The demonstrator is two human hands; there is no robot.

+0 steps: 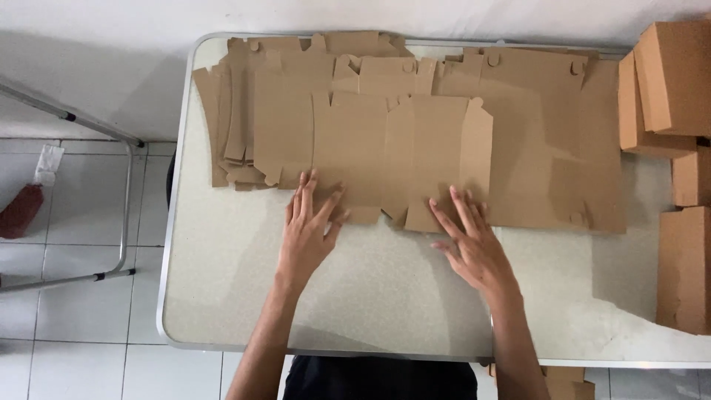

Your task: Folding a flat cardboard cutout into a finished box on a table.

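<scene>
A flat brown cardboard box blank (392,152) lies unfolded in the middle of the table. My left hand (307,233) rests flat with its fingers spread, the fingertips on the blank's lower left edge. My right hand (470,244) lies flat too, fingers apart, touching the blank's lower right edge. Neither hand grips anything. Under and around the top blank, a pile of more flat cardboard blanks (274,111) spreads across the far half of the table.
The grey-topped table (222,296) has a metal rim. Several folded cardboard boxes (670,81) stand at the right edge. A metal frame (122,215) stands on the white tiled floor at left, near a red object (18,211). More cardboard (566,381) lies below the table's front.
</scene>
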